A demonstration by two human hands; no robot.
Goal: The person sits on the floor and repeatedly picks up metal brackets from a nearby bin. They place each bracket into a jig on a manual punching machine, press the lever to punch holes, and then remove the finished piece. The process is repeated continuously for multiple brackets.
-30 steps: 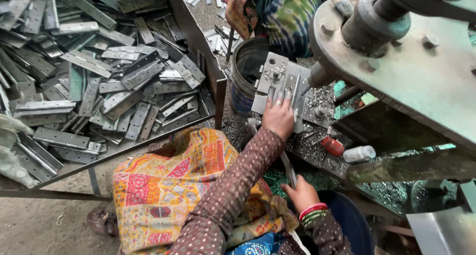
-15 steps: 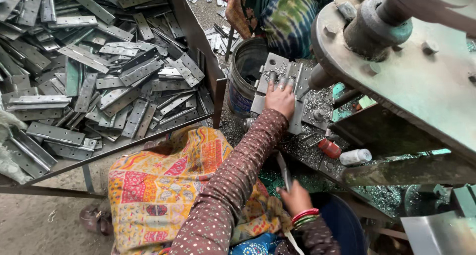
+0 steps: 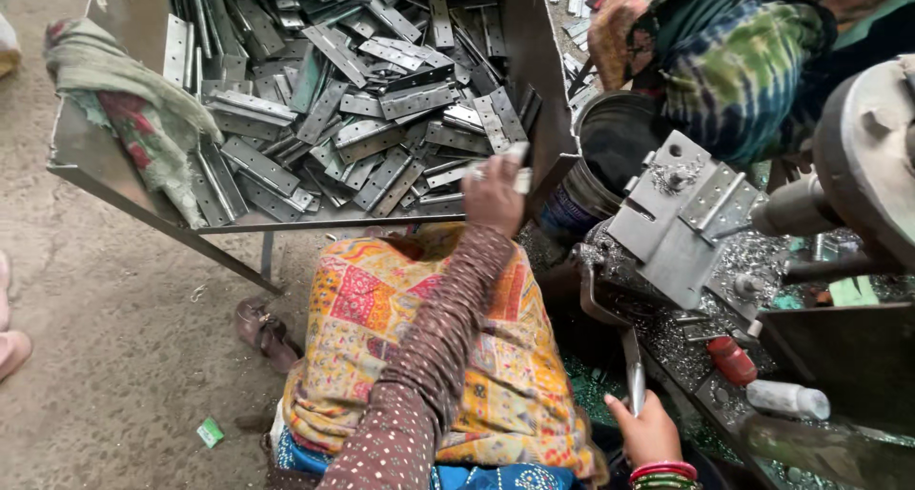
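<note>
Gripping a flat metal hinge plate (image 3: 515, 166) at the tray's (image 3: 114, 156) right edge, left hand (image 3: 493, 194) closed around it, long axis sideways, right hand (image 3: 651, 431) wrapped around upright lever (image 3: 634, 376).

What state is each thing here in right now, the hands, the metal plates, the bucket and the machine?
Left hand: stretched to the tray, gripping a metal plate.
Right hand: closed around the lever handle.
Tray: heaped with loose metal plates.
Cloth: draped over the tray's edge.
Bucket: upright, open-topped; contents unclear.
Machine jig: a hinge plate lies on it, shavings around.
</note>
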